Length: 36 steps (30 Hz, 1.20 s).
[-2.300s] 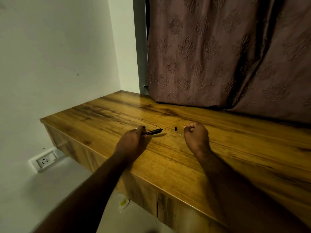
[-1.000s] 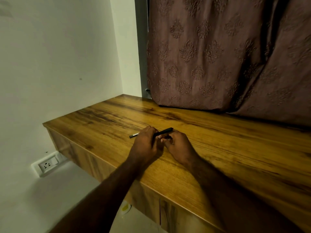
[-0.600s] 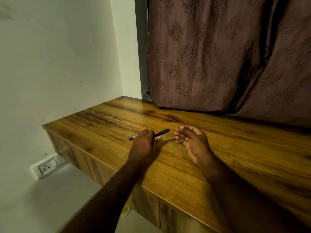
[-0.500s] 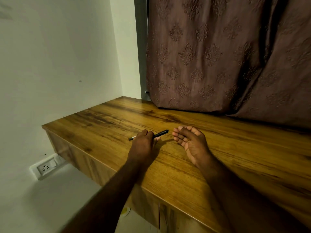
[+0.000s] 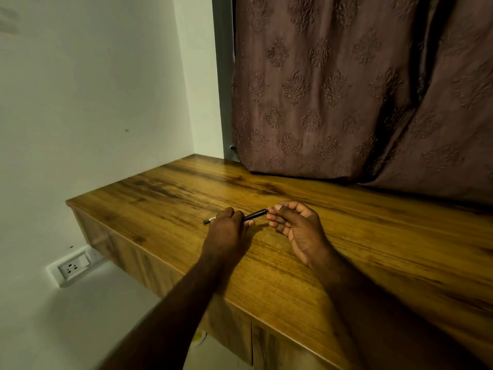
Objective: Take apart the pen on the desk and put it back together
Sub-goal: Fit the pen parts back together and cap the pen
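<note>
A slim black pen (image 5: 254, 215) is held just above the wooden desk (image 5: 373, 249), lying roughly level and pointing right. My left hand (image 5: 226, 231) is closed around its middle, and the pen's left end sticks out past my knuckles. My right hand (image 5: 296, 225) is palm up beside it, thumb and forefinger pinched at the pen's right tip. I cannot tell whether a small loose part sits between those fingertips. The middle of the pen is hidden by my left fingers.
A brown patterned curtain (image 5: 360, 89) hangs down onto the back of the desk. A white wall (image 5: 93, 102) stands to the left, with a wall socket (image 5: 70, 268) low beside the desk's left end. The desk's front edge runs diagonally below my forearms.
My right hand, which lay open palm up half a second ago, has curled its fingers and brought thumb and forefinger to the pen's right tip. My left hand keeps its hold.
</note>
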Each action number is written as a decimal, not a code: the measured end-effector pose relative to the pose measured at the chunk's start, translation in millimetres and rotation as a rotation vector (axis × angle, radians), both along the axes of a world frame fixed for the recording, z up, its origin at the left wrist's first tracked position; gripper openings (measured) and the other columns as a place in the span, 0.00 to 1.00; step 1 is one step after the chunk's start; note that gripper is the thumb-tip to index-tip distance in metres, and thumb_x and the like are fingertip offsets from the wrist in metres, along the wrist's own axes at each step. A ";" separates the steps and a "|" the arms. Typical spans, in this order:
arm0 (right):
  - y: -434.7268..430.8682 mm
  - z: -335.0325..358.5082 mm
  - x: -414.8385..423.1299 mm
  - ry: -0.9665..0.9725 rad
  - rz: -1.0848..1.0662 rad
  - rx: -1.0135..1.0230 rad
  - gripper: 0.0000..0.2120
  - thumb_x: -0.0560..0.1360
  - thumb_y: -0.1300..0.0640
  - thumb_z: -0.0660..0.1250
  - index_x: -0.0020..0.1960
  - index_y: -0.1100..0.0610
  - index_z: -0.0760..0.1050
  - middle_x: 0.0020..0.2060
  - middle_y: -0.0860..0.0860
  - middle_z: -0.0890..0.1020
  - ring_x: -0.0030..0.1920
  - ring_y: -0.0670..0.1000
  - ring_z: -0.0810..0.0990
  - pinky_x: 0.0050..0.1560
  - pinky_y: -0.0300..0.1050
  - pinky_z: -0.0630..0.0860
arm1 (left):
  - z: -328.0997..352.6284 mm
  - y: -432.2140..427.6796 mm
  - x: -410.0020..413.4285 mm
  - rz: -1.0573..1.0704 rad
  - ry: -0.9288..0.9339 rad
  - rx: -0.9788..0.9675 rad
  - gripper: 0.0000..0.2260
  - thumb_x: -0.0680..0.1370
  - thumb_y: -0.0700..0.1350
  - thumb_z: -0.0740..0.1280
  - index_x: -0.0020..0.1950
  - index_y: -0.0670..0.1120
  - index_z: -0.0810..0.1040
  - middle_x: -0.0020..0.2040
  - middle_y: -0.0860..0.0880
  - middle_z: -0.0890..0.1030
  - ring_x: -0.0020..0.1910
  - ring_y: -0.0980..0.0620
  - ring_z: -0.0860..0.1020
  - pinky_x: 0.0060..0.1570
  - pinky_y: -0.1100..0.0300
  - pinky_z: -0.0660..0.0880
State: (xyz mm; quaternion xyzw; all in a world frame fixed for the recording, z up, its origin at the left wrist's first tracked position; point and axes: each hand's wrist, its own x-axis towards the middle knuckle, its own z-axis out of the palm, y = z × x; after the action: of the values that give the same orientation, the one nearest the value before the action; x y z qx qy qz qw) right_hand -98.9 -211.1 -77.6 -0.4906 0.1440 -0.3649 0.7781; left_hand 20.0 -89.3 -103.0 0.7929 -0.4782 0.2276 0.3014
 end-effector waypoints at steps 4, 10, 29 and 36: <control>0.0 -0.2 -0.3 0.003 0.008 -0.003 0.01 0.75 0.66 0.67 0.47 0.63 0.77 0.42 0.61 0.85 0.41 0.55 0.85 0.41 0.44 0.81 | -2.5 -0.5 2.1 0.005 -0.013 -0.002 0.20 0.78 0.57 0.55 0.45 0.43 0.76 0.41 0.44 0.76 0.38 0.45 0.74 0.36 0.59 0.61; -0.3 -0.5 -1.0 0.008 0.014 -0.012 0.01 0.74 0.66 0.68 0.46 0.63 0.77 0.43 0.61 0.85 0.42 0.55 0.85 0.42 0.44 0.81 | -5.1 -2.0 4.4 -0.002 -0.004 -0.017 0.14 0.78 0.54 0.61 0.45 0.43 0.76 0.40 0.44 0.75 0.37 0.45 0.73 0.35 0.57 0.66; -0.8 -7.0 4.2 0.201 -0.009 -0.176 0.04 0.77 0.65 0.64 0.48 0.62 0.77 0.40 0.61 0.83 0.37 0.53 0.82 0.36 0.45 0.77 | -2.1 -0.2 -0.7 -0.075 0.057 -0.069 0.12 0.79 0.52 0.65 0.46 0.44 0.77 0.41 0.46 0.76 0.38 0.48 0.73 0.36 0.57 0.68; 5.2 -5.8 6.7 0.269 -0.017 -0.280 0.06 0.80 0.64 0.60 0.49 0.61 0.75 0.39 0.60 0.82 0.32 0.52 0.79 0.31 0.42 0.74 | -2.9 -0.9 0.7 -0.077 0.048 -0.082 0.12 0.78 0.52 0.65 0.43 0.44 0.77 0.39 0.45 0.77 0.37 0.47 0.74 0.35 0.56 0.70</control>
State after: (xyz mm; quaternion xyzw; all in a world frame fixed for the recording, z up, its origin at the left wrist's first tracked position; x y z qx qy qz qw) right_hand -92.3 -205.8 -83.4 -0.6372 0.1985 -0.3191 0.6729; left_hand 20.7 -90.2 -105.9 0.7661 -0.4913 0.2161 0.3536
